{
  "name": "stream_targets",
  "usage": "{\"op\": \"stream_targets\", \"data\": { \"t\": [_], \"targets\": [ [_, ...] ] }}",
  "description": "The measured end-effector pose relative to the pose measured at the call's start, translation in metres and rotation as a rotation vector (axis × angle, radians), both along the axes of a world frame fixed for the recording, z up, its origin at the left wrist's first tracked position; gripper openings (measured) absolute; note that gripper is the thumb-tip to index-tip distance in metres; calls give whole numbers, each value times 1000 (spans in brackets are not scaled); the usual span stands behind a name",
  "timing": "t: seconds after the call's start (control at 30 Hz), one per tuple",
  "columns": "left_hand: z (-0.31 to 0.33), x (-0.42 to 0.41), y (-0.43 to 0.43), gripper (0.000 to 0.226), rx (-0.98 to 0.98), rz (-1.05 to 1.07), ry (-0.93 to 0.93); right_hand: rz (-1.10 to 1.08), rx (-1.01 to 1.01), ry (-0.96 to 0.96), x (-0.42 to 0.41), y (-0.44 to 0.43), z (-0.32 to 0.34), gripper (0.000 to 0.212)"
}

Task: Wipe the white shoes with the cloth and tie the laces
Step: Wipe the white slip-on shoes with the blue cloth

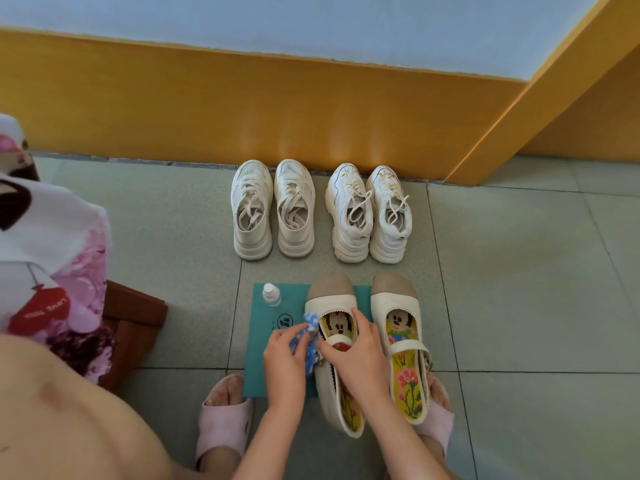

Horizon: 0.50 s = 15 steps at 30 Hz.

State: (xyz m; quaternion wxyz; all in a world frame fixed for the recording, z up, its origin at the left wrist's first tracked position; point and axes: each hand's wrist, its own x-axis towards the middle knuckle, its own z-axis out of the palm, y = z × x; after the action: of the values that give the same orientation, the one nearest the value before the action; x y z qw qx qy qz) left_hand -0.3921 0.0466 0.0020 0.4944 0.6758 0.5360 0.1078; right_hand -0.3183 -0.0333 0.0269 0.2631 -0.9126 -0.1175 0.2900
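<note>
Head view: left hand (285,355) pinches limp cloth (310,322) at 9 o'clock of shoe (331,301); right hand (358,355) curls round its probably stiff collar.

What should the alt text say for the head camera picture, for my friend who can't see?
A person's left hand holds a blue cloth against the side of a white strap shoe, which the right hand grips over a green mat. The matching shoe stands beside it, and two pairs of white sneakers sit by the wall.
</note>
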Motion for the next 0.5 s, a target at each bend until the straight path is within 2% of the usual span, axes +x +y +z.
{"op": "stream_targets", "data": {
  "t": [0.17, 0.3, 0.4, 0.5],
  "targets": [
    [14, 14, 10, 19, 68, 66, -92, -5, 33, 9, 1, -2, 0, 85],
    [28, 64, 31, 21, 178, -127, -178, -17, 55, 14, 1, -3, -1, 86],
    [19, 99, 50, 25, 352, -415, -52, -16, 57, 21, 2, -3, -2, 86],
    [6, 113, 64, 28, 400, -637, 171, -23, 66, 19, 1, -4, -3, 85]
  ]
}}
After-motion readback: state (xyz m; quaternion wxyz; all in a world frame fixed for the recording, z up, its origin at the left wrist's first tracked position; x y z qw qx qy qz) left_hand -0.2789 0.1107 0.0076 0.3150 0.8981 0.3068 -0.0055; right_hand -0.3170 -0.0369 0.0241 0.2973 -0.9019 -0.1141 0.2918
